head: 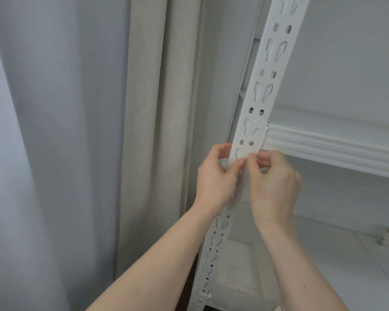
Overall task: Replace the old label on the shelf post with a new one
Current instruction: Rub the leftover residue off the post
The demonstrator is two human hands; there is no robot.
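Starting at the left, pale curtains (144,131) hang beside the shelving, and then come the hands, both up at the white slotted shelf post (263,90). Left hand (216,176) wraps the post's outer edge, fingers curled behind it, thumb laid across the face, bracing it. Right hand (274,178) comes in from the shelf side, thumb and forefinger pinched together on something at the post's face, just beside the left thumb. That would be the label (245,156), I'd judge, a small white patch just below the junction with the ribbed shelf beam (323,147) — but it's white on white, so whether it's the old one lifting or the new one going on, I can't tell. Either way, the trick here looks the same: keep that left thumb firm so the post doesn't wobble, work from one corner, pull or press slowly along the face, and mind the keyhole slots, where thin paper could tear or wrinkle. Further right, a lower shelf board (323,254).
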